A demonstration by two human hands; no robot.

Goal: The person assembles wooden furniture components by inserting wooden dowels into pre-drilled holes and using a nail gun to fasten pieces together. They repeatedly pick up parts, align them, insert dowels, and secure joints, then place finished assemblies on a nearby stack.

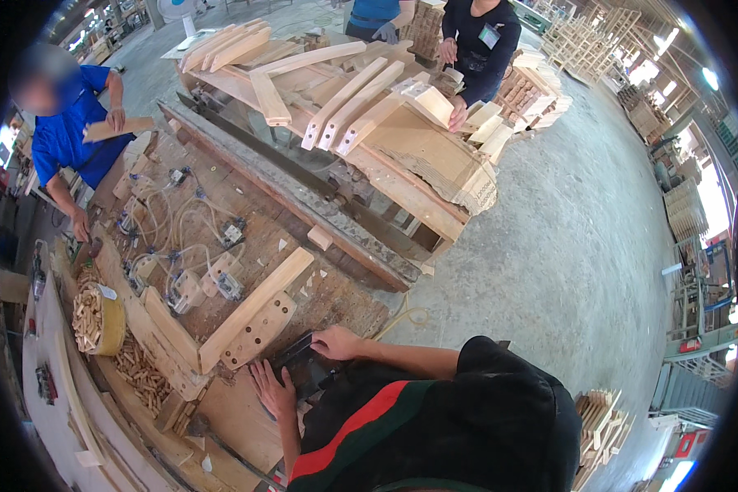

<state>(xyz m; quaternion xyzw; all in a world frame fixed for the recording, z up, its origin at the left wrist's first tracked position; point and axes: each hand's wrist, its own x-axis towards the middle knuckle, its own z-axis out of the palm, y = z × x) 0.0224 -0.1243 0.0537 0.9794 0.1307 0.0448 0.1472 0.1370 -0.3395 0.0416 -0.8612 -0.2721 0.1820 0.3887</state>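
My left hand [273, 389] lies with its fingers stretched out and apart beside the near end of a pale board with several dark holes [260, 330]. Whether the fingertips touch the board, I cannot tell. My right hand [337, 343] is closed at the edge of a dark, flat-looking object [297, 354] between my hands; its kind and what the fingers pinch are hidden. Along the holed board runs a longer bare wooden bar [264, 300]. Another wooden piece [170, 330] meets them at an angle on the left.
A yellow tub [113, 326] full of wooden dowels stands left, with loose dowels [143, 377] beside it. Clear hoses and pneumatic clamps [225, 283] crowd the bench. Beyond a metal rail [287, 189], curved wooden parts [344, 98] lie piled. Co-workers stand at left [78, 123] and far side [484, 57].
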